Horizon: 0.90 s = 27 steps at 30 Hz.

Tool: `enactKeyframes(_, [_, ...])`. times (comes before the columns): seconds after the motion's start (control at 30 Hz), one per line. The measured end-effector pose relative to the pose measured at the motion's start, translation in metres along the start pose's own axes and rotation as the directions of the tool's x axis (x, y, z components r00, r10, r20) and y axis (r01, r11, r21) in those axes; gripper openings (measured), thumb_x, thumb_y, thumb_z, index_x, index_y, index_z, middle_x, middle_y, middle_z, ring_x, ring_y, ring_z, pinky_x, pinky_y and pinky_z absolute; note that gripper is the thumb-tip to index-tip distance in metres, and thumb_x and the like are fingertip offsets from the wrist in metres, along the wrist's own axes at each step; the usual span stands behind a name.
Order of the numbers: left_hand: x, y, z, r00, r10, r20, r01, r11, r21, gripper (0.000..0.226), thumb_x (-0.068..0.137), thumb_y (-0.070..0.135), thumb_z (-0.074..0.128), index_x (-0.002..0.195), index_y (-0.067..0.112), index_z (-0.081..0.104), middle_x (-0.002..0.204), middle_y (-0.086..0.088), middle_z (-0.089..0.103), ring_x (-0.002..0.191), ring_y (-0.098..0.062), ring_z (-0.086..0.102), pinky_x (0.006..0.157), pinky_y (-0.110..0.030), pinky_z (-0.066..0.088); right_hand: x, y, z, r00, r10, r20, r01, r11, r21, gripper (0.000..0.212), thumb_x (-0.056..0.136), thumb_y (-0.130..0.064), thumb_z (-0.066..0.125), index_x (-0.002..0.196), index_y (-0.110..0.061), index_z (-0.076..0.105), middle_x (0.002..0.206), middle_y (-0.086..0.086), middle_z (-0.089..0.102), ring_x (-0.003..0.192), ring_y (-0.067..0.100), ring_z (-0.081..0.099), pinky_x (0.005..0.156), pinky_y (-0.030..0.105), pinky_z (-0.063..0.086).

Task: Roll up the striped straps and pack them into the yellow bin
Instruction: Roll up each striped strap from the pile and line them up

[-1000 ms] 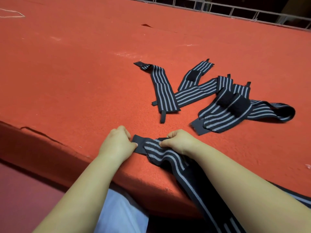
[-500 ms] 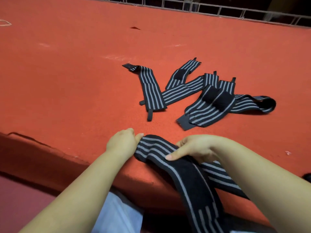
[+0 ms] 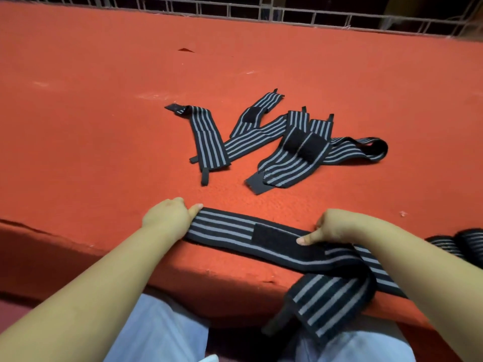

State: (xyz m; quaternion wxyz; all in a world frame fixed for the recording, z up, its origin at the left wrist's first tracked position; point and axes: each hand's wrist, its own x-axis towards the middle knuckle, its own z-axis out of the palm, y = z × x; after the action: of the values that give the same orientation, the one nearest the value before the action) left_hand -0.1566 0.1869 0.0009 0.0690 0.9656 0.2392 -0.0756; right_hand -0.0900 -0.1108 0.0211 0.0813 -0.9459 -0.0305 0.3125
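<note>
Head view, looking down over a red felt-covered surface (image 3: 104,131).

Striped strap (image 3: 224,229), black with grey stripes, lies flat along the near edge of the surface, running left to right. A black hook-and-loop patch (image 3: 277,237) sits on its upper face, near the middle of the flat stretch. To the right the strap doubles over, and its free end (image 3: 324,307) hangs off the near edge over the person's lap.

Left hand (image 3: 167,218): fingers curled, thumb extended along the far corner of the strap's left end, gripping that end against the surface.

Right hand (image 3: 329,227): fingers curled onto the strap just right of the patch, one fingertip resting on the patch's right edge. Whether it pinches the strap or only presses it down cannot be told from this angle.

Farther back, centre of the surface: a loose pile of striped straps (image 3: 285,147), unrolled and overlapping. One strap at the pile's left (image 3: 206,142) lies nearly straight, near to far; one at the right forms a loop (image 3: 366,150). The pile is well apart from both hands.

Right edge, near: dark striped rolls (image 3: 460,244), partly cut off by the forearm; count unclear.

Far edge: a wire mesh fence (image 3: 287,14).

Yellow bin: not in view.
</note>
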Motion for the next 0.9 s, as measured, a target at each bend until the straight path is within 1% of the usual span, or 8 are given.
enactKeyframes(0.07, [-0.009,0.018,-0.007,0.995,0.055,-0.082,-0.044,0.991,0.127,0.052,0.095,0.051,0.038,0.123,0.009,0.049,0.125,-0.015,0.051,0.118,-0.034,0.049,0.093,-0.037,0.040,-0.004,0.001,0.002,0.999,-0.009,-0.052,0.009,1.000,-0.003,0.061,0.063,-0.067,0.071,0.076,-0.011,0.054,0.075,0.002,0.056,0.078,0.023,0.054,0.067,0.027,0.039])
enactKeyframes(0.13, [-0.027,0.054,-0.008,0.957,0.241,-0.161,-0.228,0.969,0.094,0.048,0.093,0.050,0.044,0.119,0.010,0.050,0.121,-0.013,0.051,0.114,-0.033,0.050,0.092,-0.039,0.040,-0.006,0.002,0.005,0.997,-0.018,-0.080,0.018,1.000,0.004,0.060,0.064,-0.067,0.071,0.071,-0.011,0.051,0.070,0.002,0.053,0.075,0.023,0.052,0.060,0.029,0.036])
enactKeyframes(0.27, [-0.071,0.130,0.017,0.838,0.545,0.022,-0.540,0.835,-0.112,0.054,0.086,0.062,0.045,0.100,0.011,0.054,0.110,-0.010,0.056,0.107,-0.030,0.052,0.091,-0.039,0.040,-0.012,0.008,0.002,0.992,-0.084,-0.096,0.085,0.996,0.001,0.053,0.069,-0.061,0.071,0.064,-0.012,0.050,0.062,0.001,0.049,0.065,0.020,0.047,0.054,0.029,0.034])
enactKeyframes(0.37, [-0.067,0.144,0.029,0.872,0.488,0.050,-0.483,0.872,-0.082,0.063,0.081,0.070,0.046,0.099,0.010,0.055,0.109,-0.009,0.060,0.105,-0.029,0.054,0.086,-0.038,0.042,-0.032,0.026,-0.016,0.987,-0.160,0.007,0.158,0.979,0.130,0.039,0.074,-0.043,0.076,0.063,-0.014,0.052,0.059,-0.001,0.050,0.059,0.016,0.047,0.052,0.024,0.039])
enactKeyframes(0.47, [-0.058,0.145,0.031,0.885,0.461,0.071,-0.454,0.886,-0.088,0.056,0.079,0.070,0.049,0.087,0.014,0.049,0.104,-0.008,0.062,0.101,-0.029,0.056,0.082,-0.037,0.045,-0.054,0.061,-0.046,0.985,-0.111,0.128,0.077,0.967,0.241,0.027,0.075,-0.031,0.078,0.068,-0.013,0.058,0.059,-0.001,0.058,0.054,0.012,0.054,0.055,0.021,0.046])
enactKeyframes(0.6, [-0.058,0.149,0.028,0.893,0.437,0.106,-0.427,0.898,-0.104,0.053,0.078,0.069,0.053,0.078,0.017,0.044,0.097,-0.005,0.061,0.096,-0.027,0.055,0.075,-0.033,0.041,-0.070,0.102,-0.071,0.995,-0.005,-0.100,-0.011,0.988,-0.157,0.032,0.074,-0.048,0.074,0.072,-0.018,0.065,0.062,-0.007,0.059,0.066,0.015,0.056,0.060,0.025,0.041])
enactKeyframes(0.77, [-0.057,0.149,0.026,0.892,0.437,0.112,-0.422,0.896,-0.141,0.052,0.076,0.068,0.055,0.070,0.019,0.042,0.081,-0.001,0.054,0.082,-0.023,0.050,0.070,-0.032,0.040,-0.065,0.105,-0.050,0.994,0.001,-0.109,-0.034,0.952,-0.303,0.033,0.079,-0.044,0.070,0.092,-0.014,0.069,0.081,0.000,0.061,0.084,0.022,0.057,0.069,0.026,0.041])
enactKeyframes(0.9, [-0.057,0.149,0.028,0.898,0.431,0.093,-0.415,0.898,-0.146,0.051,0.076,0.068,0.056,0.070,0.019,0.043,0.079,0.000,0.053,0.081,-0.023,0.050,0.069,-0.031,0.039,-0.060,0.088,-0.028,0.949,-0.075,-0.306,-0.081,0.881,-0.467,0.040,0.084,-0.038,0.065,0.115,-0.014,0.061,0.111,0.006,0.062,0.104,0.027,0.058,0.079,0.031,0.046])
